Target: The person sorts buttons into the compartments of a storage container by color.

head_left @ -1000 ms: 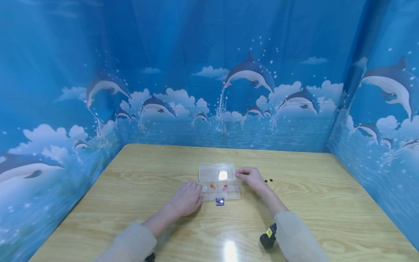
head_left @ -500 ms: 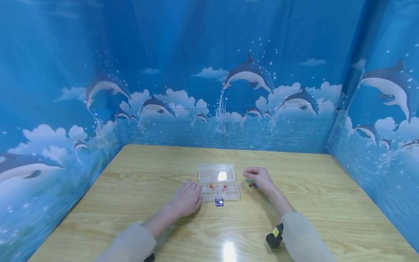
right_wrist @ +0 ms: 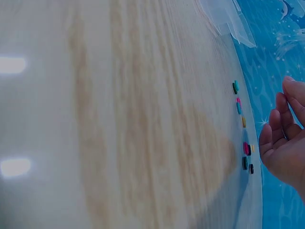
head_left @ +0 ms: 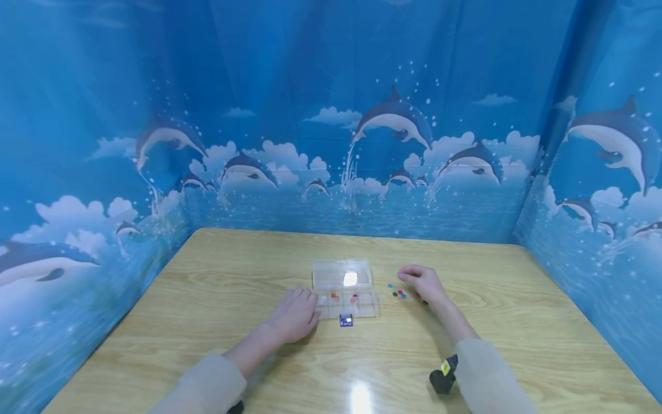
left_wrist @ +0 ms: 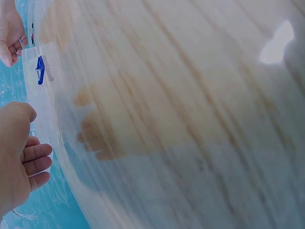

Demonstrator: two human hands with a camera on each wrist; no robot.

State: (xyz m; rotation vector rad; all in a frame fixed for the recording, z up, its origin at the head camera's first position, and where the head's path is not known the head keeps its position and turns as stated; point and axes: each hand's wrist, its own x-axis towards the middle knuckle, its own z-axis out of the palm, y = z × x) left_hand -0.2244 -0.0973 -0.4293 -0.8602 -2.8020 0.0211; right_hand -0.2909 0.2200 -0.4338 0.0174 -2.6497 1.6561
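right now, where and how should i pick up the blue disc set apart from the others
Probably best to pinch the blue disc by opposite edges of its rim, coming from above and the far right: it looks small and flat on the table, the neighbouring discs lie on its near side, and the right hand is to its right.

A second ago my bare right hand [head_left: 421,280] was right beside the clear plastic compartment box [head_left: 331,276]; it has since drawn off rightward, well apart from it. My pale right sleeve [head_left: 488,368] and black wrist device [head_left: 443,376] have shifted along with it. The light blue disc [head_left: 390,286], dark green disc [head_left: 395,294] and pink disc [head_left: 400,292] that my hand hid now lie uncovered.
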